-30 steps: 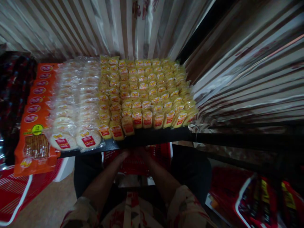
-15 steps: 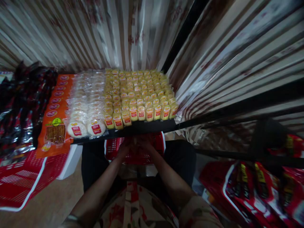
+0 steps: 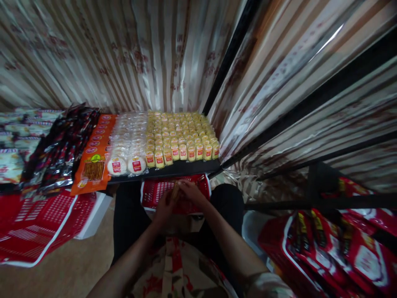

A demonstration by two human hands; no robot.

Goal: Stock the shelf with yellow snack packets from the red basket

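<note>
My left hand (image 3: 165, 205) and my right hand (image 3: 188, 190) meet above a red shopping basket (image 3: 151, 191) between my knees. Both are closed on a small yellowish-brown packaged snack (image 3: 175, 193); dim light and blur hide its label. Just beyond them, a black shelf (image 3: 186, 167) carries rows of small yellow wrapped cakes (image 3: 182, 136). To their left lie round white wrapped cakes (image 3: 136, 165) with red labels.
An orange snack packet (image 3: 93, 159), dark shiny packets (image 3: 62, 153) and white packets (image 3: 10, 165) fill the shelf's left part. Another red basket (image 3: 40, 223) stands below. At right, a basket (image 3: 274, 236) holds red bags (image 3: 328, 244). A striped curtain (image 3: 124, 54) hangs behind.
My hands have risen out of the dark of the basket, and the snack between them now shows more clearly. The view has shifted, bringing white packets in at the left.
</note>
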